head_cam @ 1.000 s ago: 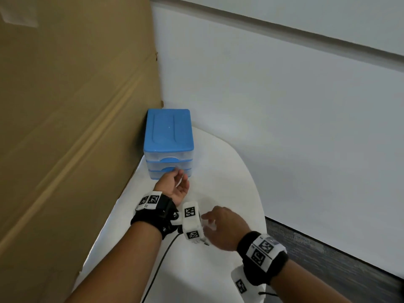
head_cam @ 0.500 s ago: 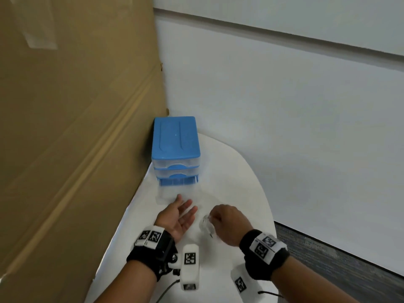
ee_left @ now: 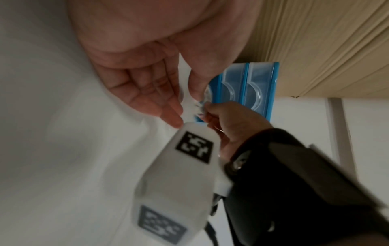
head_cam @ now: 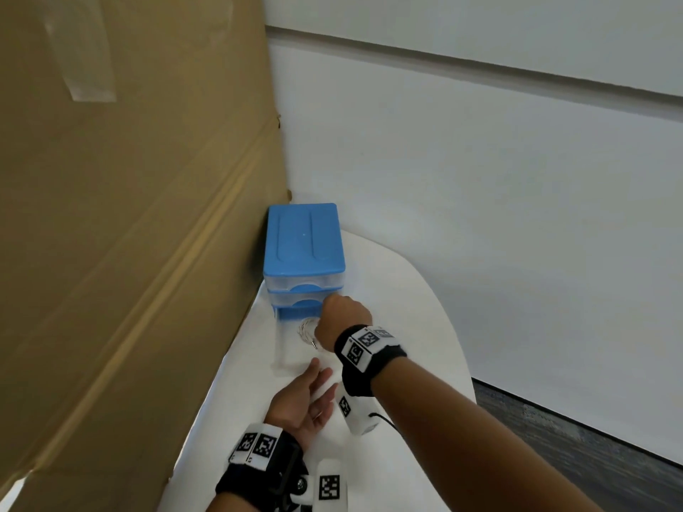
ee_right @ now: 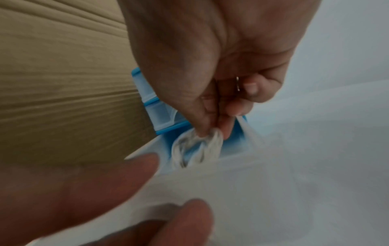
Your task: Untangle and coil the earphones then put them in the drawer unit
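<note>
The blue-topped drawer unit point(head_cam: 305, 253) stands at the far left of the white table point(head_cam: 406, 345). Its clear bottom drawer point(head_cam: 286, 349) is pulled out toward me. My right hand point(head_cam: 325, 327) pinches the coiled white earphones point(head_cam: 306, 330) just above that open drawer; the jack plug hangs from the coil. In the right wrist view, thumb and fingers of the right hand point(ee_right: 212, 131) pinch the coil point(ee_right: 197, 146) over the drawer's blue inside. My left hand point(head_cam: 319, 386) lies open, palm up, just in front of the drawer, holding nothing. The left wrist view shows the left hand point(ee_left: 168, 106) with straight fingers.
A large sheet of cardboard point(head_cam: 129, 216) stands along the left, right against the drawer unit. A white wall point(head_cam: 480, 179) runs behind the table. The table's rounded edge falls off on the right to dark floor point(head_cam: 573, 437).
The left hand pulled the bottom drawer out and drew back toward me, opening. The right hand carried the coiled earphones forward to above the open drawer.
</note>
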Tool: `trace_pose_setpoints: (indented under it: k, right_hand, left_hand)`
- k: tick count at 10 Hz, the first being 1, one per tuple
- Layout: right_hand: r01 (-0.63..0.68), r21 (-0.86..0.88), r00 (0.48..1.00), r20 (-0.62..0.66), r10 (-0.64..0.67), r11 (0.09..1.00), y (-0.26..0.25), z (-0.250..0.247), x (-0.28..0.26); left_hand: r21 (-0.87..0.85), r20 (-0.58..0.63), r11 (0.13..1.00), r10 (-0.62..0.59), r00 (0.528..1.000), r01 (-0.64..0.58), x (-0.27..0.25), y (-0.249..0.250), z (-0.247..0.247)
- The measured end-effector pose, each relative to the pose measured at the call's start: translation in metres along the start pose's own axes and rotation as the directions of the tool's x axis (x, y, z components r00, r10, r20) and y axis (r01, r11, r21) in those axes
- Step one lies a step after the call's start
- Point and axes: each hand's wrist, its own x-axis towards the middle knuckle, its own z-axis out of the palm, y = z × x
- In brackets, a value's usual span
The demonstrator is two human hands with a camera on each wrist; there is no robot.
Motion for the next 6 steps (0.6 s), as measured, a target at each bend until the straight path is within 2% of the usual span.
trace_pose_setpoints:
  k: [1,2,3,4,5,6]
  right_hand:
    - [-0.018,0.065,0.998,-0.055,0.021,0.998,0.003,0.001,0.006]
    - [-0.01,0.216,0.992,-0.124,0.037,0.976,0.018,-0.002,0.001]
    - [-0.031,0.34,0.973,-0.207,0.107,0.94,0.038,-0.004,-0.01]
    - [-0.067,0.373,0.971,-0.191,0.147,0.925,0.051,-0.004,-0.02]
    - [-0.082,0.399,0.977,-0.149,0.153,0.913,0.06,-0.001,-0.029]
    - [-0.093,0.444,0.975,-0.14,0.172,0.891,0.068,0.009,-0.039]
  left_hand:
    - [-0.011,-0.012,1.0,0.016,1.0,-0.016,-0.001,0.0,0.001]
    - [-0.035,-0.053,0.998,0.052,0.997,-0.054,-0.003,0.004,0.005]
    - [-0.075,-0.063,0.996,0.038,0.997,-0.043,0.003,0.017,0.014]
    - [-0.128,-0.031,0.99,0.057,0.998,-0.061,0.004,0.036,0.029]
    - [-0.178,0.056,0.969,0.182,0.982,-0.17,0.005,0.045,0.042]
    - [-0.139,0.142,0.973,0.206,0.968,-0.187,-0.002,0.044,0.039]
